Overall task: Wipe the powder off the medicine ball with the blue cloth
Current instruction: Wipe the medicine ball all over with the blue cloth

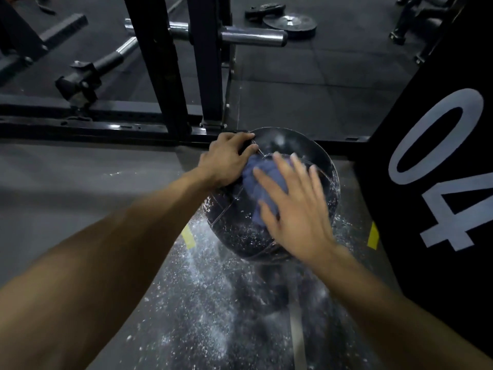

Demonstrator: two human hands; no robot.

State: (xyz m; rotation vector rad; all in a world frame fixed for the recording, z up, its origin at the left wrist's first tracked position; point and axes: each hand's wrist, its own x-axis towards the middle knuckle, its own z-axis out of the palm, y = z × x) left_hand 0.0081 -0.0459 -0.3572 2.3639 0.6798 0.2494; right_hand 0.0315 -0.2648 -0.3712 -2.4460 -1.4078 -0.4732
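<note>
A black medicine ball (234,231) sits on the gym floor in the middle of the head view, its lower side speckled with white powder. A crumpled blue cloth (256,180) lies on top of the ball. My right hand (296,206) is pressed flat on the cloth with fingers spread, blurred by motion. My left hand (226,158) grips the ball's upper left side and steadies it.
White powder (202,303) is scattered over the floor below the ball. A black box marked "04" (437,166) stands close on the right. A black rack frame (165,76) with a barbell (250,37) rises just behind the ball. Weight plates (289,22) lie farther back.
</note>
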